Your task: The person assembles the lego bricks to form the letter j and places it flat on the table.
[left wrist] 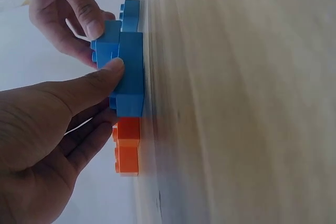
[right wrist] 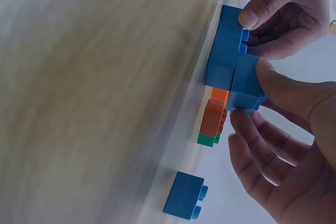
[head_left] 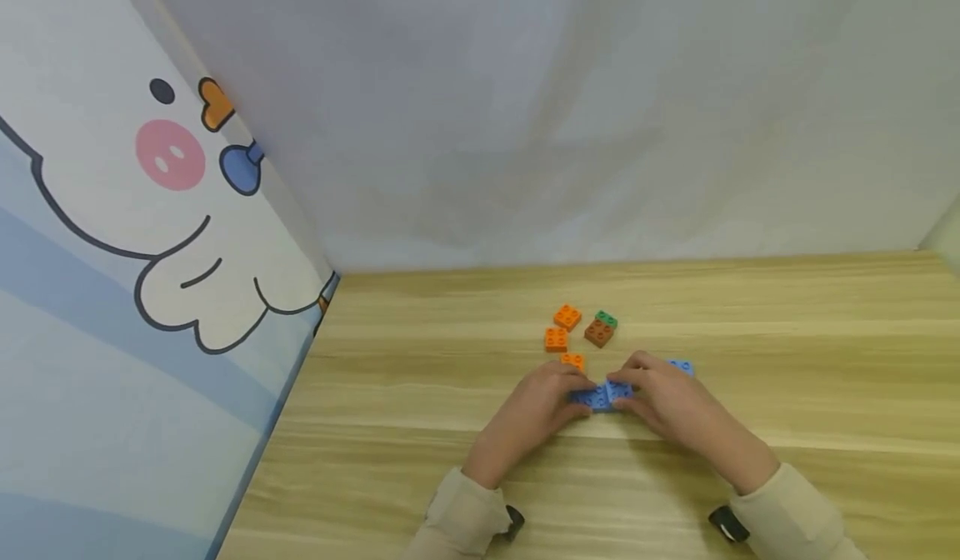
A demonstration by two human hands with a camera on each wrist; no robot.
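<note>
At the wood-grain counter, low and right of centre, a long blue brick stretches left to right, its left end pinched by the left hand, the fingers of the right hand gripping a smaller blue brick over its right end.

From high, the head view faces forward-down; close wrist views, skimming the wood-grained tabletop, share blue studded bricks.
</note>
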